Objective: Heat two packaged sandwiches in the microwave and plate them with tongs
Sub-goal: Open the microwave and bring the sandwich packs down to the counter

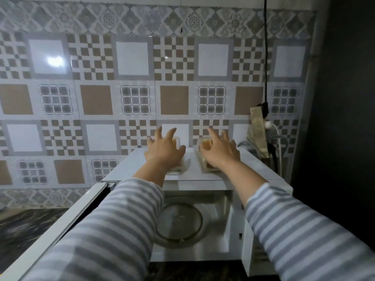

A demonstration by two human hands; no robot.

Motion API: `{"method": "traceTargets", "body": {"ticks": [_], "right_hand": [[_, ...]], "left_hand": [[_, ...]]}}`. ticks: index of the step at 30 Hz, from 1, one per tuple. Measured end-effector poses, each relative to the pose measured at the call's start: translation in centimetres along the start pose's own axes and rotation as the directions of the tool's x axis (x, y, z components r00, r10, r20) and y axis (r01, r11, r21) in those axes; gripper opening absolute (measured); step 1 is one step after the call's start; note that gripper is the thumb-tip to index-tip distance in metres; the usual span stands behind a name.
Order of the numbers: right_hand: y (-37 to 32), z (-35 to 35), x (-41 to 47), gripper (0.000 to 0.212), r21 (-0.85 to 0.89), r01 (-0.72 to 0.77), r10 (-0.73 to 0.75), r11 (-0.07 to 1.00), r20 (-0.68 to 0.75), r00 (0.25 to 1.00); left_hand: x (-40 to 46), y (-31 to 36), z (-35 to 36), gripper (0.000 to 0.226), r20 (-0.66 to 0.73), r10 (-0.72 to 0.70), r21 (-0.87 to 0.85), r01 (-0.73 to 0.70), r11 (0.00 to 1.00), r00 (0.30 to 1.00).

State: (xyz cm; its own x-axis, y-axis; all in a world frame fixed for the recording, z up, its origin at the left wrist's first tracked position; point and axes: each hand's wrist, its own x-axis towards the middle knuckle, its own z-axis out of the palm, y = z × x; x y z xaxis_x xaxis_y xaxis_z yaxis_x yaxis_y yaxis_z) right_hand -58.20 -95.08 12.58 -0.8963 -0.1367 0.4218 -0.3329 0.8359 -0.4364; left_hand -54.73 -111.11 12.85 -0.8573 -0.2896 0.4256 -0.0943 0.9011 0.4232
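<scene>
Two packaged sandwiches point(205, 157) are being covered on the microwave point(253, 165) top, near its rear edge, by left hand point(164, 152) and right hand point(220, 154), fingers spread (light, crushable packs, probably); side edges are being favoured.

I have both arms stretched forward and up, in grey-and-white striped sleeves pushed back from the wrists. My left hand point(164, 151) has its fingers spread and curved downward, palm down. My right hand point(220, 151) is posed the same way, just beside it. Neither one is closed into a grip.
</scene>
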Motion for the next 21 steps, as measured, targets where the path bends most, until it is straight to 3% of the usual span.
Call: {"method": "traceTargets", "body": {"ticks": [12,21], "right_hand": [[0.5,1.7,1.3,0.058,0.138,0.016,-0.009,0.99,-0.053,0.999],[0.5,-1.4,-5.5,0.053,0.199,-0.024,0.055,0.98,-0.152,0.987]], "left_hand": [[-0.5,0.4,1.9,0.074,-0.018,-0.123,-0.02,0.122,0.992,0.992],[-8.0,1.3,-0.9,0.072,-0.12,-0.079,-0.086,0.068,0.994,0.99]]}}
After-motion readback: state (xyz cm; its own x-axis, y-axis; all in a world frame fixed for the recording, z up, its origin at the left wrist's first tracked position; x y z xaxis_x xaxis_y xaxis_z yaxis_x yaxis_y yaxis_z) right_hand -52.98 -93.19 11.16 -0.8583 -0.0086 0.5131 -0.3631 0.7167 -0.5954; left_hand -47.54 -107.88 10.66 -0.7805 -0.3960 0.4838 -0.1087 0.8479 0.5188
